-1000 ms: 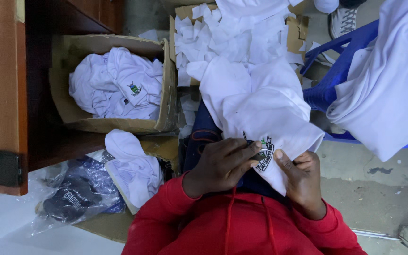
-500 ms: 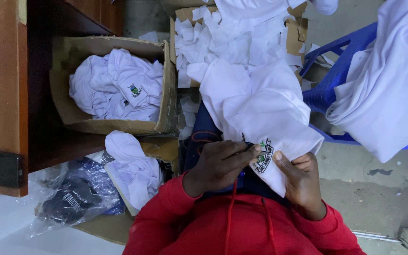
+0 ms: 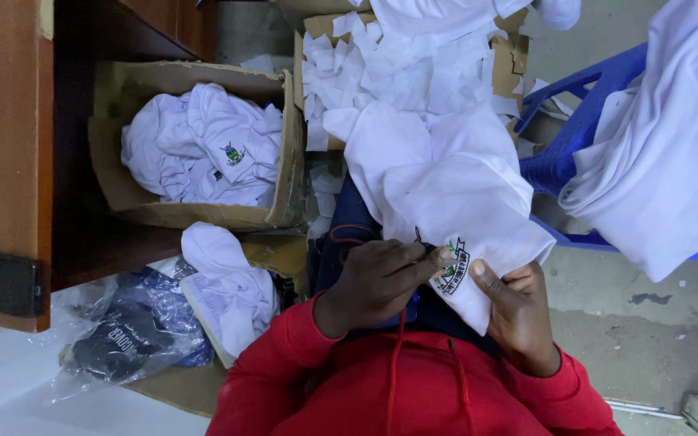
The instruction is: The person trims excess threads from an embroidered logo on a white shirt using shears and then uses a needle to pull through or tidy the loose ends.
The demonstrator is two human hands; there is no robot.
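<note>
Pinching with curled fingers, the left hand presses its fingertips together at the edge of an embroidered badge on a white shirt; a thin dark tool may sit between those fingertips, but it is too small to make out. The right hand holds the same shirt from the other side, thumb laid flat on the cloth just beside the badge and the remaining fingers tucked out of sight beneath the fabric, so it is clamped on the shirt. Both wrists come out of red sleeves and the forearms angle inward toward the lap. The shirt lies draped over the person's knees and runs up to the near edge of a cardboard box of white scraps. Beside that stands a second cardboard box holding more white shirts, tucked under a wooden table. A blue plastic chair carries another white garment, cut off by the picture's border.
</note>
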